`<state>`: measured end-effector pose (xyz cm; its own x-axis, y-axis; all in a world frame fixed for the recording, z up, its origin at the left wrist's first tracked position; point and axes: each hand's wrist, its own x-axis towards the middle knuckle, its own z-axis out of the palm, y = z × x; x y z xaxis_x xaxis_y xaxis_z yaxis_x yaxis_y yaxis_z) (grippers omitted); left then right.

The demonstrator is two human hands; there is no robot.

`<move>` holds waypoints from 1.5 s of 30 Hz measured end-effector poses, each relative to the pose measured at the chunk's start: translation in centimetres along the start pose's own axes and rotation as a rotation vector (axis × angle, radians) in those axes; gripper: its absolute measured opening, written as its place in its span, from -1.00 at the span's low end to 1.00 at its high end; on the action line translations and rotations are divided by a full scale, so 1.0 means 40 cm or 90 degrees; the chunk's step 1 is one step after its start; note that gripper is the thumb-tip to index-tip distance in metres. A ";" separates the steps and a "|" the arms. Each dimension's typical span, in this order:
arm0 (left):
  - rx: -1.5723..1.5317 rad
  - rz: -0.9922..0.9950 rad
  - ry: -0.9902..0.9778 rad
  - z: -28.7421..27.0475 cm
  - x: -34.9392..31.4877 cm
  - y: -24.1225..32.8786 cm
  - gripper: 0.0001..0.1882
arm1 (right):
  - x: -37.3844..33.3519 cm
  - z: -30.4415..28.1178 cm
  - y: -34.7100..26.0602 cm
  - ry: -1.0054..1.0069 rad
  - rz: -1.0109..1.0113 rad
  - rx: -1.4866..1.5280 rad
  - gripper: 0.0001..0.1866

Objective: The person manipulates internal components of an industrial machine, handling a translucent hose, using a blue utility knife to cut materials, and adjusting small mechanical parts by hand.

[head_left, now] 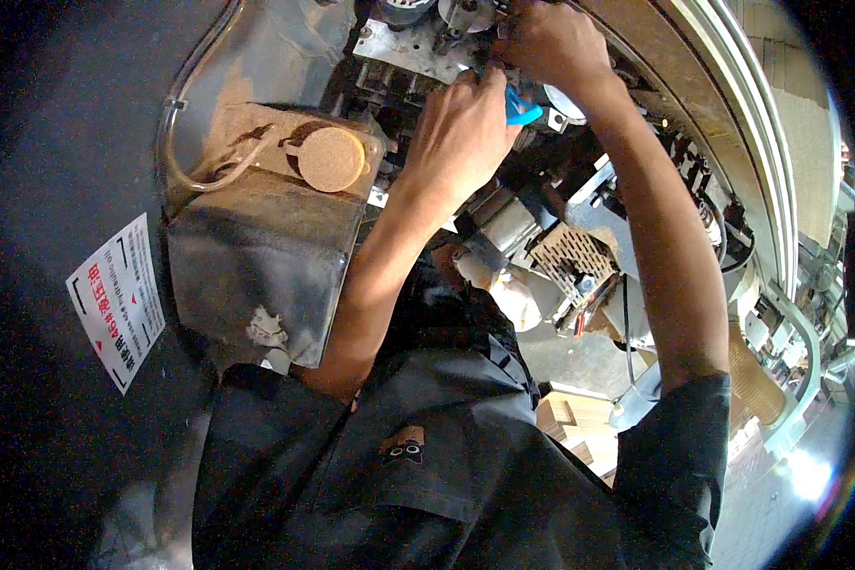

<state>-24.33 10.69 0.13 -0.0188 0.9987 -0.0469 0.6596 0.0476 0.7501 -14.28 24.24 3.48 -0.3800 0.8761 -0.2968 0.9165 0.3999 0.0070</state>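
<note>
My left hand [461, 133] reaches up into the machine, its fingers bent and closed. A bright blue piece [521, 109], perhaps a tool's handle, sticks out beside its fingers; its full shape is hidden. Just above and to the right, my right hand [556, 52] is curled with the fingers pressed together. What it grips, if anything, is hidden behind the knuckles. Both hands work close together beside a grey metal plate [418, 55] with holes. A round white part [562, 102] shows beneath my right wrist.
Left of my left forearm stands a dusty dark tank [256, 256] with a round yellow-rimmed cap [332, 160]. A clear hose [168, 142] curves beside it. A perforated metal plate [570, 256] lies between my arms. A long frame edge [741, 95] runs along the right.
</note>
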 end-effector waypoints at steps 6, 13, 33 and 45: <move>0.015 0.009 0.018 0.005 -0.004 -0.002 -0.62 | -0.003 0.001 0.012 -0.026 0.034 -0.013 -0.57; 0.018 0.009 0.012 0.004 -0.004 0.000 -0.62 | -0.007 0.004 0.001 -0.001 0.012 0.006 -0.59; -0.004 -0.019 -0.014 -0.005 -0.005 0.004 -0.60 | 0.003 -0.030 0.008 -0.058 -0.028 -0.063 -0.57; 0.004 -0.020 -0.010 0.005 -0.002 0.003 -0.61 | 0.005 0.010 0.016 -0.004 -0.030 -0.009 -0.62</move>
<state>-24.09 10.63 0.07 -0.0271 0.9964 -0.0807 0.6632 0.0784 0.7443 -13.71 24.58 3.03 -0.4224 0.8541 -0.3034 0.8954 0.4452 0.0066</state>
